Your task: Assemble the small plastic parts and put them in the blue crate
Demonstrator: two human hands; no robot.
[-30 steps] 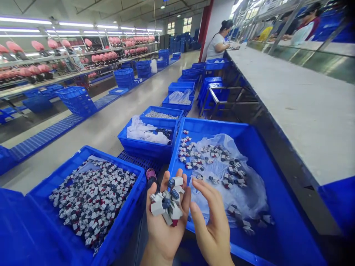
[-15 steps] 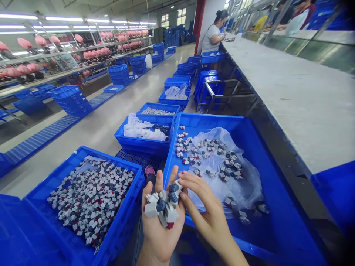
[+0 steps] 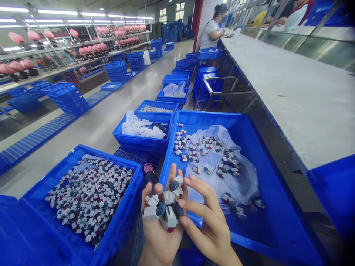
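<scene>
My left hand point(image 3: 163, 236) is turned palm up with its fingers curled up around a small heap of plastic toy parts point(image 3: 169, 212), white and dark blue-grey with bits of red. From the right, my right hand point(image 3: 206, 218) reaches over the heap. Its thumb and fingertips close on a dark blue-grey and white part point(image 3: 179, 210) at the heap's right side. Below and to the right lies a big blue crate point(image 3: 277, 207) with similar parts scattered on a clear plastic bag point(image 3: 199, 184). Another blue crate point(image 3: 135, 177) at the left is filled with many such parts.
Smaller blue crates point(image 3: 138, 144) with bags and parts line up ahead. A long white worktable point(image 3: 299, 92) runs along the right, where a person point(image 3: 210, 33) works at the far end. Racks with pink pieces point(image 3: 91, 51) and stacked crates stand at the left.
In my left palm the parts have shifted, and a white and blue-grey one now sits higher by the fingers. My right hand has moved slightly down, its fingers more bent and spread.
</scene>
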